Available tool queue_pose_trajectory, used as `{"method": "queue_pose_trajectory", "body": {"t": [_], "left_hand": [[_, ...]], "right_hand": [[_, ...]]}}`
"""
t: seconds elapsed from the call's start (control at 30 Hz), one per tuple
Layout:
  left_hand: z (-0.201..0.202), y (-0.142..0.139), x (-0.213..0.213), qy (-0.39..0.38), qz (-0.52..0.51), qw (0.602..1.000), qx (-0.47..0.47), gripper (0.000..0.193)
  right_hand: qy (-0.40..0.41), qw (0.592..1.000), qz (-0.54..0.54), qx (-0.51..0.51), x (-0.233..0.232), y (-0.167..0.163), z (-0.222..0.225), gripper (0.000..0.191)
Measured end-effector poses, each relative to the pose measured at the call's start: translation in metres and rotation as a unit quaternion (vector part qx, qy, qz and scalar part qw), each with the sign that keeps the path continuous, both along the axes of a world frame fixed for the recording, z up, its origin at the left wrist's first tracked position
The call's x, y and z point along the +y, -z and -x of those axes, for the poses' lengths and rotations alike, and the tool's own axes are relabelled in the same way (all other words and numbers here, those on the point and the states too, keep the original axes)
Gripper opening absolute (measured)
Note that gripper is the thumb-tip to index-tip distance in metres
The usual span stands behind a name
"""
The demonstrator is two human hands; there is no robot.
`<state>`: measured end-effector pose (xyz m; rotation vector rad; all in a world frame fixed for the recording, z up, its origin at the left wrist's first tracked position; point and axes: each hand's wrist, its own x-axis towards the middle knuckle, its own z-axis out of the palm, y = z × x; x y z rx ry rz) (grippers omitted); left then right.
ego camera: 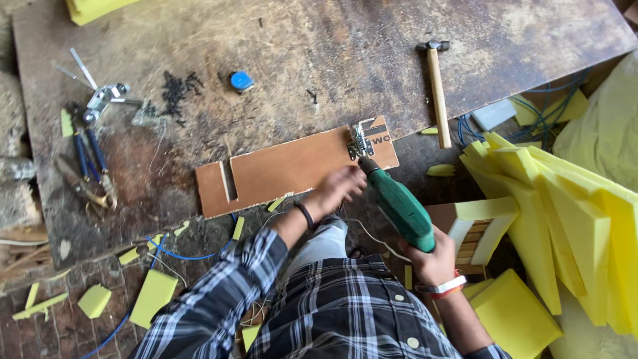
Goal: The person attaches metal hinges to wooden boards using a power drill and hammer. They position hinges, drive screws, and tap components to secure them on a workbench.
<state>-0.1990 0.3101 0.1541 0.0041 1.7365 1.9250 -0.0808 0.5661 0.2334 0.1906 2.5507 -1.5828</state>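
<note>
Two hands work at the brown board [292,169]: our right hand [430,260] has its fingers clamped round the grip of the green drill [397,205], whose tip meets the metal hinge [359,141] at the board's right end. Our left hand [342,187] rests on the board's near edge just beside the hinge, fingers curled together. Beyond the board's right end lies a hammer [437,86]; beyond its left end, black screws [178,90].

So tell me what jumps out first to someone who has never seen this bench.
The green power drill in the right hand stands out at the centre, its tip on a metal hinge at the right end of a brown board, which the left hand steadies. Bright yellow foam slabs pile up on the right, and a hammer lies on the worn worktop above.
</note>
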Motion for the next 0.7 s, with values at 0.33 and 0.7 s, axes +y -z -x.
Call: {"method": "queue_pose_trajectory", "body": {"t": [0.33, 0.7], "left_hand": [[0.194, 0.064, -0.087, -0.192, 0.498, 0.838, 0.115, 0.023], [0.204, 0.1, -0.078, -0.197, 0.164, 0.963, -0.081, 0.014]], "right_hand": [[0.055, 0.994, 0.03, -0.09, 0.006, 0.028, 0.052, 0.025], [0.057, 0.994, 0.019, -0.09, 0.001, 0.03, 0.077, 0.022]]}}
